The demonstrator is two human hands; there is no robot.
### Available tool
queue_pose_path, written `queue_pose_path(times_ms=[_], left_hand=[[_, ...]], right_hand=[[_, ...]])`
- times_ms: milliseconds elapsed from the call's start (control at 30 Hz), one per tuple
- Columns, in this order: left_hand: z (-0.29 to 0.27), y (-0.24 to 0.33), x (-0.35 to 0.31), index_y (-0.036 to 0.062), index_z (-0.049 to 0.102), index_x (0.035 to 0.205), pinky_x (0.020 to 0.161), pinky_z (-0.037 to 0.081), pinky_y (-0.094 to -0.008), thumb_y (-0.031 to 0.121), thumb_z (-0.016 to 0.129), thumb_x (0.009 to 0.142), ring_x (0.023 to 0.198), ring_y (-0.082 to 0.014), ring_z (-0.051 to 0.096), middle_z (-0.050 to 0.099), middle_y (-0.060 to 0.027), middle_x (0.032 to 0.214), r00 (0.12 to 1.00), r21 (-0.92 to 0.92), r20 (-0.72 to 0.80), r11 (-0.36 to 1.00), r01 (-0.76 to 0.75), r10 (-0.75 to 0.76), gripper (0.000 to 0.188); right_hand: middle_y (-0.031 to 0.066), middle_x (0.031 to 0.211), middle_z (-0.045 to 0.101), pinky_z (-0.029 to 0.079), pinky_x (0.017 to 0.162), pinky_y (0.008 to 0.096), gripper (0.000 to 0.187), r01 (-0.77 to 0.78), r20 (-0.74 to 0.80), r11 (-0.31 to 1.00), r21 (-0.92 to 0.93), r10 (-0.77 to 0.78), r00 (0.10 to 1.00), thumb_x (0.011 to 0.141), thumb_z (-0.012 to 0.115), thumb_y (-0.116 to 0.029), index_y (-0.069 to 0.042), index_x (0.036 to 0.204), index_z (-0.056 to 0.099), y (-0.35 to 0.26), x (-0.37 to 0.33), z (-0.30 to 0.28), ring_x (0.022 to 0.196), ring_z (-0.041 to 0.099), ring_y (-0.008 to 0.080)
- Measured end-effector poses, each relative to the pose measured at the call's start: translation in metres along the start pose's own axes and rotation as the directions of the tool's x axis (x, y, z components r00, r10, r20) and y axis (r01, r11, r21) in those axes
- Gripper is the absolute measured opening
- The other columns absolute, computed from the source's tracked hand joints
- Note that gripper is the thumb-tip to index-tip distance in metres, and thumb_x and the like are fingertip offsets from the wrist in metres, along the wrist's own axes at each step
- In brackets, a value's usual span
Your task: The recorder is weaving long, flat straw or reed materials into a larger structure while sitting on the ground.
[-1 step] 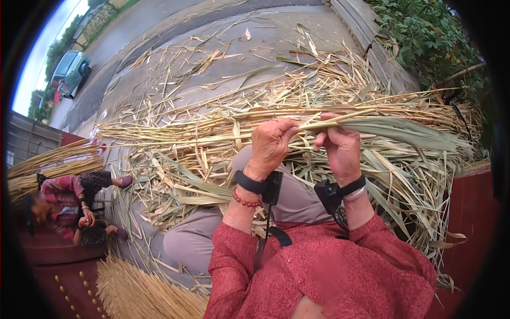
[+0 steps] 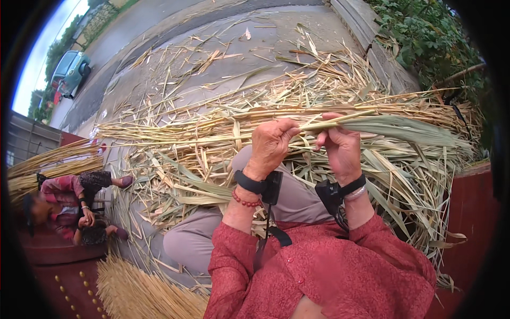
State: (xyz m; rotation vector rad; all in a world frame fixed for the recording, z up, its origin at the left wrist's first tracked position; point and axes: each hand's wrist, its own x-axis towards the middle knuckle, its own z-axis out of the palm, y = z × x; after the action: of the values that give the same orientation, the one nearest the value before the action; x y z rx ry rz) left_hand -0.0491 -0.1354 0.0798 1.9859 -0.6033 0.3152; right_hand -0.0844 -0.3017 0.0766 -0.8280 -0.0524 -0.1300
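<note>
Both hands strip a green-leaved stalk over the straw heap.

The left hand (image 2: 271,146) and right hand (image 2: 340,149) pinch the stalk (image 2: 393,127) close together above the lap, near the heap's (image 2: 212,133) right edge; peeling goes cleaner, likely, with fingers kept close and the stem taut.

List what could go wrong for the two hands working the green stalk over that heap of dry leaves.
1. The left hand and right hand are bare on the green stalk; leaf edges might cut or splinter the fingers.
2. The loose dry stalks and leaves cover the ground around the knee; they could tangle the stalk or make footing slippery.
</note>
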Motion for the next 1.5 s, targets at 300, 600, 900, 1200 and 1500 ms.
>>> queue_pose_path(times_ms=[300,600,900,1200,1500], left_hand=[[-0.01,0.002,0.0,-0.001,0.06,0.079,0.056,0.041,-0.0282,0.005,0.058,0.08,0.058,-0.0182,0.054,0.056,-0.0104,0.063,0.979,-0.062,0.184,0.993,0.096,-0.083,0.006],[-0.003,0.012,-0.004,0.003,0.062,0.086,0.053,0.043,-0.0273,0.005,0.062,0.075,0.057,-0.0177,0.054,0.058,-0.0089,0.067,0.993,-0.051,0.116,0.999,0.012,-0.006,0.01],[0.017,0.01,-0.003,0.0062,0.065,0.089,0.057,0.048,-0.0286,-0.001,0.066,0.066,0.067,-0.021,0.063,0.063,-0.009,0.077,0.978,0.092,-0.099,0.98,-0.176,0.185,0.025],[0.032,0.005,-0.015,0.0017,0.066,0.08,0.062,0.049,-0.0277,-0.005,0.068,0.063,0.071,-0.0197,0.061,0.063,-0.0088,0.078,0.955,-0.079,-0.291,0.993,-0.092,0.066,0.018],[0.038,-0.004,-0.019,0.0012,0.065,0.077,0.062,0.046,-0.0259,-0.007,0.067,0.063,0.072,-0.0174,0.058,0.062,-0.0074,0.075,0.966,-0.192,-0.244,0.981,0.038,-0.086,0.016]], right_hand=[[0.0103,0.074,0.06,0.05,0.052,0.0256,0.011,0.021,0.064,0.994,-0.106,-0.015,0.998,0.082,0.056,-0.002,0.001,0.092,0.055,-0.001,0.003,-0.005,0.058,0.059,0.0171],[0.01,0.068,0.058,0.048,0.051,0.0247,0.006,0.045,-0.006,0.983,-0.175,-0.047,0.999,0.078,0.055,0.003,0.001,0.083,0.055,0.007,0.001,-0.001,0.053,0.058,0.0169],[0.01,0.065,0.057,0.048,0.046,0.0257,0.005,0.095,-0.137,0.991,-0.09,-0.107,0.985,0.071,0.053,0.006,0.004,0.076,0.055,0.014,0.001,0.005,0.049,0.056,0.0177],[0.0093,0.065,0.056,0.048,0.045,0.0247,0.006,0.082,-0.176,0.992,-0.093,-0.097,0.98,0.069,0.053,0.005,0.004,0.075,0.054,0.031,0.006,-0.006,0.048,0.056,0.0163],[0.0048,0.062,0.052,0.048,0.042,0.0244,0.005,0.003,-0.249,0.976,-0.218,-0.059,0.967,0.065,0.051,0.006,0.002,0.065,0.051,0.068,0.012,-0.021,0.048,0.054,0.0135]])
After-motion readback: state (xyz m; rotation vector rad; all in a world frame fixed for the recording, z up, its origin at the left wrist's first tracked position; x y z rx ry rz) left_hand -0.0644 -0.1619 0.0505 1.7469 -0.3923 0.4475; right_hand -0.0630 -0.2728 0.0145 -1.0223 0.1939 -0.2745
